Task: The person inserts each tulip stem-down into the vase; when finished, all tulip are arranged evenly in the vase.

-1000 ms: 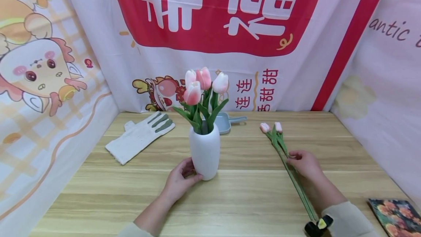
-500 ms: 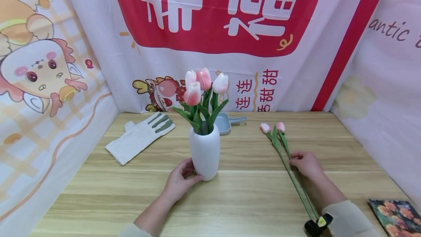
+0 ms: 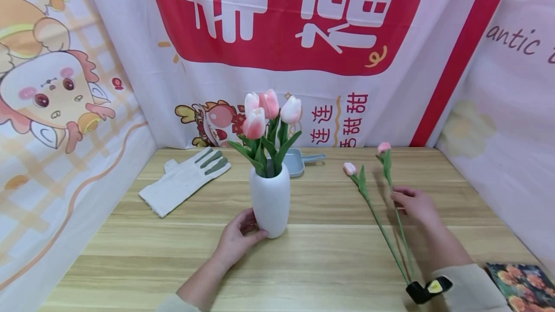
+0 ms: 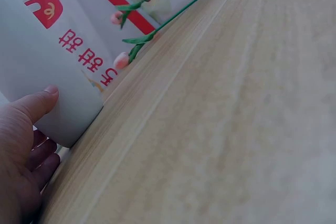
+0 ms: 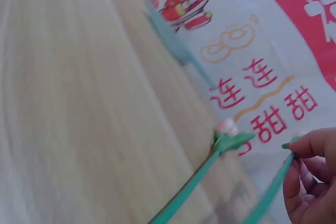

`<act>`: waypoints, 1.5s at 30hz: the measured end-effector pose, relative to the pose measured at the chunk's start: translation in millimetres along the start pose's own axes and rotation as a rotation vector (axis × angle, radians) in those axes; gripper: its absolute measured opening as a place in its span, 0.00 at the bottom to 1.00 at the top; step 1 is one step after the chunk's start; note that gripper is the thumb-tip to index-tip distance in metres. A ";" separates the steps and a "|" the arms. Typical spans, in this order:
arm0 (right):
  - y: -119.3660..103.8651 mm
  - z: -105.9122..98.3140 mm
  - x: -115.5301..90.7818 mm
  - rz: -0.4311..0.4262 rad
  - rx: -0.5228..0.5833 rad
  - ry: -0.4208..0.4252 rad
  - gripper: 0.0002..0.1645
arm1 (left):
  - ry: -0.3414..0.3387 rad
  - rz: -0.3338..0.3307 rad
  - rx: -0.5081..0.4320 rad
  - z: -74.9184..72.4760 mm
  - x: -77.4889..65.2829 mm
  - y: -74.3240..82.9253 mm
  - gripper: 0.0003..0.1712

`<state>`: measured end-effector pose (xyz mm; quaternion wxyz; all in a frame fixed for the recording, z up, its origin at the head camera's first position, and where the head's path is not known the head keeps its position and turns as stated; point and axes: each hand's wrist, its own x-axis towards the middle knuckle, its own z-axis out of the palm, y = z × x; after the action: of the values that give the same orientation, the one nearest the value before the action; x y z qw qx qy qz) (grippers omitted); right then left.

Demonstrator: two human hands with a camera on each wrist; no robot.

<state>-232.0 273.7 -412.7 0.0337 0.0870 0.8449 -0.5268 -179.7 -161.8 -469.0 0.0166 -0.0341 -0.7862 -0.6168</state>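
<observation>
**A light pinch to the right, a firm brace to the left**

Here's the right grip [image 3: 416,204], thumb and fingers pinching the stem of one pink tulip [image 3: 388,172] just below its leaves. The flower is up off the surface [image 3: 321,264], pointing away from the person, while the stem trails back towards the wrist. Nice spot to hold, I'd say: high enough to steer the bloom, though a long tail like that probably wants watching. Its lower end runs close to the black wrist device [image 3: 419,293], so a smooth lift with the wrist turned outward looks wise, to avoid a snag.

Just beside it, a second tulip [image 3: 362,184] lies along the surface, free of the fingers; the two stems draw together near that wrist, so parting them cleanly before any quick move seems the tidy play.

Over on the other side, the left grip [image 3: 236,242] curls round the base of the white vase [image 3: 270,201], thumb in front. It's upright, with four tulips [image 3: 269,104] fanned above its mouth, and rather top-heavy by my reckoning, so steady, low pressure is right.

Further out: a pale glove [image 3: 184,182] to the left, a blue pan [image 3: 295,163] behind the vase, and a floral card [image 3: 522,283] at the near right.
</observation>
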 end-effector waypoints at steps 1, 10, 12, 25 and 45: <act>-2.9 0.1 -1.0 -0.009 0.030 0.005 0.34 | 0.000 -0.001 0.000 -0.1 0.0 0.1 0.34; -35.1 10.8 -13.2 -0.072 0.423 0.009 0.12 | 0.000 0.001 -0.002 -0.9 0.3 -0.5 0.34; -41.8 14.8 -16.2 -0.085 0.516 0.012 0.07 | -0.001 0.002 -0.005 -0.9 0.5 -0.7 0.34; -89.9 38.5 -35.0 -0.211 0.852 -0.002 0.09 | -0.005 0.004 -0.008 -0.7 0.8 0.6 0.34; -170.6 71.5 -64.9 -0.308 1.242 0.179 0.13 | -0.012 0.006 -0.018 -1.1 0.9 -1.7 0.35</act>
<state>-201.8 129.1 -283.9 -0.1693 0.0115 0.3851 -0.9071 -180.7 -163.2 -470.4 0.0135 -0.0404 -0.7807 -0.6234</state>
